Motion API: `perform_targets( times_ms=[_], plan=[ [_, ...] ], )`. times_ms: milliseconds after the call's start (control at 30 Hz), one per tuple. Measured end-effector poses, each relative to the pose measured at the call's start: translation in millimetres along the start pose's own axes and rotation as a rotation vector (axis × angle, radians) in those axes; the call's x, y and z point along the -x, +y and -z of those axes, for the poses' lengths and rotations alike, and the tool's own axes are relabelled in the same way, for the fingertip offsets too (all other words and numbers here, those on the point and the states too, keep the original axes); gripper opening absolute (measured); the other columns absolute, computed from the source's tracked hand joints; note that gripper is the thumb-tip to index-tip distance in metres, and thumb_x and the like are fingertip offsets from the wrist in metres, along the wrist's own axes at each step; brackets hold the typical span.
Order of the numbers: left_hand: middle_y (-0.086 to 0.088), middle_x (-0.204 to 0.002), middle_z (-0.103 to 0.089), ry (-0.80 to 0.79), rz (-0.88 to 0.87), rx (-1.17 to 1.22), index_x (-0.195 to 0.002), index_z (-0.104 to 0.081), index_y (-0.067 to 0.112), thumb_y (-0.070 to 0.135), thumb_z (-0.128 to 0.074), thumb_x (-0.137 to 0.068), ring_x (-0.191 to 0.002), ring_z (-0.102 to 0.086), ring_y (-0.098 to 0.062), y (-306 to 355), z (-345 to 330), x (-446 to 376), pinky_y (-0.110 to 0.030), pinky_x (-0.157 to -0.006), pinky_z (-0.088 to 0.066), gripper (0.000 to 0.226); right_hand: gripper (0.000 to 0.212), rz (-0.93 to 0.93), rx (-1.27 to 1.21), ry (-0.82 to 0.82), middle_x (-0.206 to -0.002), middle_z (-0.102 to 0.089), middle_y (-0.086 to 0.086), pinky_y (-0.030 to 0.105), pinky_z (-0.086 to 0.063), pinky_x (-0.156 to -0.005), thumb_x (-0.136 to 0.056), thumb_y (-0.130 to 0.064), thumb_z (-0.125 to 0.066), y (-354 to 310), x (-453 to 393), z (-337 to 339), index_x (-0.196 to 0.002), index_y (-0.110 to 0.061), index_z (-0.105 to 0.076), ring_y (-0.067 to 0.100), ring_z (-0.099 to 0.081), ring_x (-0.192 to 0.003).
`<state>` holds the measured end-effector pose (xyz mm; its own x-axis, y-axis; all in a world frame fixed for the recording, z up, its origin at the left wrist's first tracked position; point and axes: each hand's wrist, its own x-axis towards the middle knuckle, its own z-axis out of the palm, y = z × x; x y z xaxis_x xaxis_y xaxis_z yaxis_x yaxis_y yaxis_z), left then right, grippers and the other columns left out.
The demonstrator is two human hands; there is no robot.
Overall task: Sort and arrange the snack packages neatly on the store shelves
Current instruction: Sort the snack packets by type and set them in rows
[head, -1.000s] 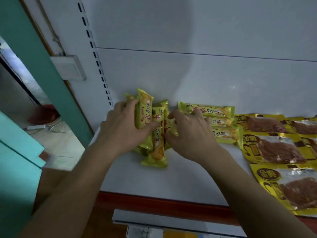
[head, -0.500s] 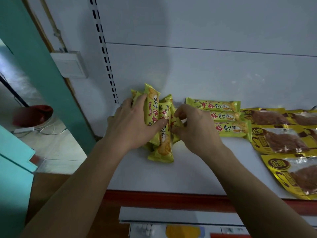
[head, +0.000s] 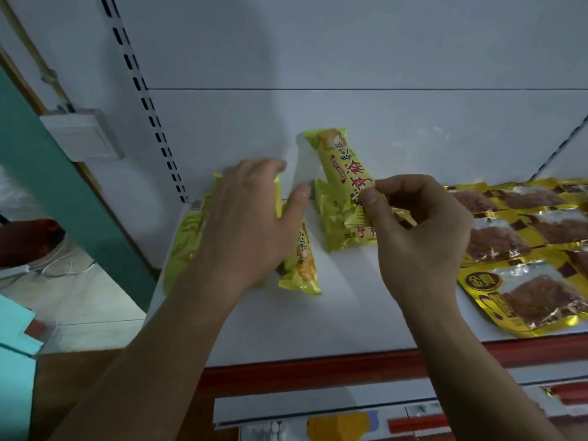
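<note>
Several long yellow snack bars lie at the left end of a white shelf (head: 334, 319). My left hand (head: 251, 218) lies flat over a bundle of yellow bars (head: 300, 265), fingers straight, pressing them down. My right hand (head: 416, 227) pinches one yellow bar (head: 342, 163) by its lower end; the bar tilts up and away from the shelf toward the back wall. Under it lie more yellow bars (head: 340, 227). Gold packs of dried meat (head: 537, 297) lie in rows at the right.
The white back wall with a slotted upright (head: 149, 103) closes the shelf behind and to the left. A red front rail (head: 318, 374) edges the shelf. Below it a lower shelf (head: 318, 409) shows. A teal door frame (head: 63, 192) stands at the left.
My right hand has pulled one yellow bar out of the bundle and lifted it to the right. My left hand has flattened over the remaining bars. The view has moved closer.
</note>
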<state>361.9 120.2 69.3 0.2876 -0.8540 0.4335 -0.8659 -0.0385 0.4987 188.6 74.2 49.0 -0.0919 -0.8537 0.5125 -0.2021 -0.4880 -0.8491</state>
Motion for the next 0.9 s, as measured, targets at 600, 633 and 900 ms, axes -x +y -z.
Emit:
perform_targets(
  times_ms=[600, 633, 900],
  plan=[
    [0.0, -0.097, -0.075, -0.343, 0.239, 1.018, -0.126, -0.068, 0.033, 0.031, -0.062, -0.09, -0.08, -0.069, -0.019, 45, -52, 20, -0.031, -0.071, -0.056, 0.037, 0.019, -0.442, -0.18, -0.296, -0.084, -0.072, -0.011, 0.026, -0.05, -0.064, -0.101, -0.029, -0.059, 45, -80, 92, -0.115, -0.026, -0.073, 0.011, -0.066, -0.08],
    [-0.002, -0.098, -0.075, -0.341, 0.247, 1.026, -0.127, -0.067, 0.031, 0.032, -0.064, -0.09, -0.08, -0.07, -0.02, 46, -54, 21, -0.032, -0.071, -0.056, 0.037, 0.018, -0.447, -0.183, -0.297, -0.074, -0.069, -0.014, 0.021, -0.049, -0.06, -0.101, -0.027, -0.06, 48, -81, 93, -0.111, -0.025, -0.074, 0.007, -0.064, -0.072],
    [0.005, -0.08, -0.074, 0.091, 0.321, 0.906, -0.092, -0.061, 0.009, 0.032, -0.061, -0.088, -0.075, -0.071, -0.012, 59, -73, 26, -0.036, -0.07, -0.059, 0.024, 0.013, -0.438, -0.267, -0.319, -0.056, -0.065, -0.005, 0.013, -0.037, -0.037, -0.094, -0.015, -0.069, 61, -85, 109, -0.084, -0.016, -0.076, 0.003, -0.053, -0.039]
  ],
)
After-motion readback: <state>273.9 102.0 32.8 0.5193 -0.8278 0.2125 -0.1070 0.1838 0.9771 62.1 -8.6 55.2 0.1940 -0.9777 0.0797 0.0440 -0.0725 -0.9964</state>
